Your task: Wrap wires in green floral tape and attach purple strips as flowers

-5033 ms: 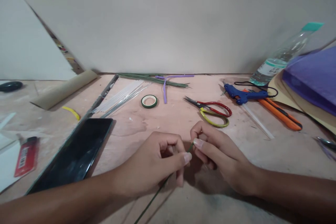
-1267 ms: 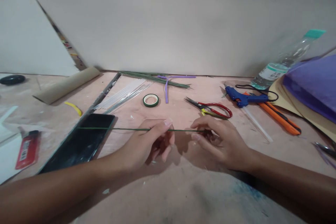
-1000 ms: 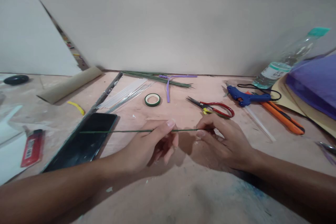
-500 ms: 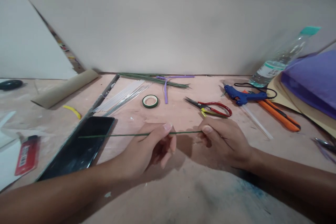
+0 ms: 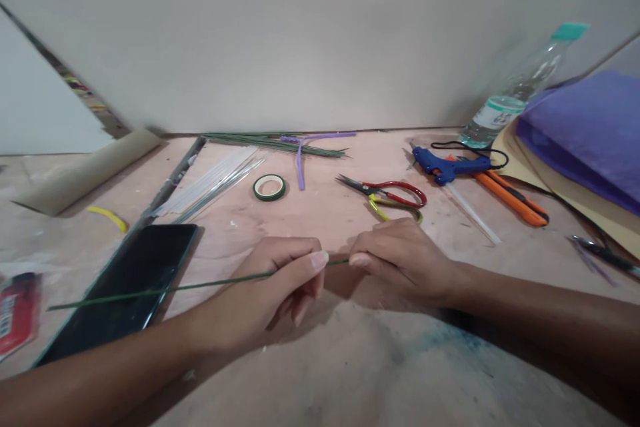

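A thin green stem (image 5: 200, 285) runs across my left wrist and over a black phone (image 5: 131, 280). My left hand (image 5: 285, 280) pinches it between thumb and curled fingers. Close by on the right, my right hand (image 5: 395, 263) is closed on the stem's other end, with only a short piece showing between the hands. Beyond my right hand lie scissors (image 5: 400, 192) with red and yellow handles. A roll of green tape (image 5: 269, 188) rests on the table past my left hand.
Green stems (image 5: 275, 143), a purple strip (image 5: 301, 167) and clear sticks (image 5: 215, 181) lie at the back. A blue glue gun (image 5: 445, 165), orange cutter (image 5: 515, 199) and bottle (image 5: 500, 113) stand or lie right; a cardboard tube (image 5: 90, 170) and red lighter (image 5: 19, 313) left.
My right hand has come closer to my left. More of the stem now sticks out to the left, sloping lower. The view has shifted, so objects appear further left.
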`<state>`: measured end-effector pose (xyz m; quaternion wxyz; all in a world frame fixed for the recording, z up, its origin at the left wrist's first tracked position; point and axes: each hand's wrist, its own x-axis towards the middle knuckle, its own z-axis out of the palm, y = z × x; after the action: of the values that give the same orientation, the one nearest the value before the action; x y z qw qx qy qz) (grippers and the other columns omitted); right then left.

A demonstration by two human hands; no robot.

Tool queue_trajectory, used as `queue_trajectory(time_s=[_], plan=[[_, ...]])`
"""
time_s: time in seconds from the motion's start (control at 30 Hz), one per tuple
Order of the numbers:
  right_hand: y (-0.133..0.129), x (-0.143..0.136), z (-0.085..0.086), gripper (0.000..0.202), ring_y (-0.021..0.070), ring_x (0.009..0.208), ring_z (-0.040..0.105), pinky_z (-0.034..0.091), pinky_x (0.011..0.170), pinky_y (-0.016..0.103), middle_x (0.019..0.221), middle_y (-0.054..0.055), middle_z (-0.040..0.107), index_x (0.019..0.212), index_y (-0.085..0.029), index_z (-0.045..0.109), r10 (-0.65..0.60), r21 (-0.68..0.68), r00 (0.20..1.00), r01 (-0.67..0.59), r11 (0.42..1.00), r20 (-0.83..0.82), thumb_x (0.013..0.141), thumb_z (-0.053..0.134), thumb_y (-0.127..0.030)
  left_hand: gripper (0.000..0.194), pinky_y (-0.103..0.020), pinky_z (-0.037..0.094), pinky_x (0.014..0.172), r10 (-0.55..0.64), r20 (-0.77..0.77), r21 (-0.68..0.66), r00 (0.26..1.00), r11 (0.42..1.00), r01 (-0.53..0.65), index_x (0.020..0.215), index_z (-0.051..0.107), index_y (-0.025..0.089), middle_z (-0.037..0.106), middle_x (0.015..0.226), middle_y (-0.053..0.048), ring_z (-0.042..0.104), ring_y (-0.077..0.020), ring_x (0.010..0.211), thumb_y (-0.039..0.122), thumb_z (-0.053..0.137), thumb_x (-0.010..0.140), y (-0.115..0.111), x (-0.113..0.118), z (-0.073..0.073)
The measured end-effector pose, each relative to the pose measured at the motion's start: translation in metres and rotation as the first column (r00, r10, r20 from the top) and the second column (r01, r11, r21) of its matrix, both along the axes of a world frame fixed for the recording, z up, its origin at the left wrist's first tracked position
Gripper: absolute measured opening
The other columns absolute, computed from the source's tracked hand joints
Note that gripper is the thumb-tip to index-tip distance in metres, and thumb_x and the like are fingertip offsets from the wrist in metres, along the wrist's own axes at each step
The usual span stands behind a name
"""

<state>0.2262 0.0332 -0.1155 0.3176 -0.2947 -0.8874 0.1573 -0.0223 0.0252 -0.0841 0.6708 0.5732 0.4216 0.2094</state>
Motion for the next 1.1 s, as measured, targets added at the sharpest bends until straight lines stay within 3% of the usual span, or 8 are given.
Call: queue_trajectory(time_s=[0.13, 0.3, 0.6, 0.77, 0.9, 1.1], plan=[[-0.002, 0.0, 0.003, 0.032, 0.0155, 0.065, 0.065, 0.039, 0.062, 0.028, 0.079, 0.002, 0.073, 0.111, -0.016, 0.064, -0.038, 0.009, 0.999, 0.038, 0.999, 0.009, 0.113, 0.045, -0.041, 0.045, -0.016, 0.024, 0.037, 0.07, 0.032, 0.019, 0.997, 0.997, -0.07, 0.066, 0.058, 0.018, 0.05, 0.045, 0.005, 0.036, -0.0064, 0.038, 0.05, 0.058, 0.097, 0.003, 0.0, 0.001], [-0.002, 0.0, 0.005, 0.014, 0.011, 0.06, 0.055, 0.036, 0.058, 0.024, 0.073, -0.003, 0.063, 0.098, -0.019, 0.058, -0.064, 0.044, 0.992, 0.068, 0.997, -0.105, 0.107, 0.054, -0.028, 0.046, -0.016, 0.024, 0.037, 0.112, 0.065, 0.075, 0.992, 0.99, -0.117, 0.065, 0.061, 0.017, 0.051, 0.045, 0.004, 0.04, -0.0066, 0.038, 0.05, 0.06, 0.096, 0.005, -0.001, 0.007], [-0.009, -0.006, 0.002, 0.045, 0.0126, 0.054, 0.06, 0.038, 0.056, 0.026, 0.063, -0.001, 0.067, 0.085, -0.02, 0.063, -0.025, 0.112, 0.998, 0.031, 0.993, -0.053, 0.116, 0.036, -0.038, 0.053, -0.017, 0.024, 0.037, 0.006, 0.031, -0.038, 1.0, 0.999, -0.005, 0.068, 0.062, 0.017, 0.054, 0.05, 0.003, 0.039, -0.0073, 0.041, 0.065, 0.065, 0.092, -0.006, -0.001, -0.001], [-0.011, -0.005, 0.006, 0.031, 0.0136, 0.065, 0.067, 0.043, 0.062, 0.026, 0.08, 0.002, 0.076, 0.107, -0.016, 0.067, -0.054, 0.146, 0.994, 0.068, 0.987, -0.094, 0.113, 0.045, -0.037, 0.052, -0.018, 0.021, 0.036, 0.049, 0.072, -0.058, 0.996, 0.997, -0.045, 0.065, 0.062, 0.017, 0.051, 0.045, 0.003, 0.035, -0.007, 0.036, 0.061, 0.065, 0.092, -0.005, 0.002, 0.003], [-0.011, -0.007, 0.007, 0.023, 0.0119, 0.058, 0.061, 0.04, 0.058, 0.025, 0.074, -0.001, 0.07, 0.099, -0.016, 0.063, -0.149, 0.182, 0.985, 0.164, 0.97, -0.09, 0.111, 0.047, -0.029, 0.053, -0.018, 0.024, 0.037, 0.068, 0.064, 0.034, 0.996, 0.997, -0.071, 0.063, 0.064, 0.016, 0.05, 0.043, 0.002, 0.04, -0.0075, 0.037, 0.059, 0.063, 0.093, -0.002, 0.002, 0.005], [-0.007, -0.006, 0.002, 0.044, 0.0125, 0.054, 0.061, 0.038, 0.055, 0.025, 0.063, -0.002, 0.065, 0.085, -0.02, 0.06, -0.109, 0.163, 0.992, 0.119, 0.979, -0.071, 0.116, 0.036, -0.04, 0.052, -0.017, 0.021, 0.035, 0.031, 0.039, 0.015, 0.999, 0.999, -0.032, 0.067, 0.062, 0.018, 0.052, 0.046, 0.003, 0.036, -0.007, 0.036, 0.064, 0.064, 0.093, -0.005, -0.001, 0.0]])
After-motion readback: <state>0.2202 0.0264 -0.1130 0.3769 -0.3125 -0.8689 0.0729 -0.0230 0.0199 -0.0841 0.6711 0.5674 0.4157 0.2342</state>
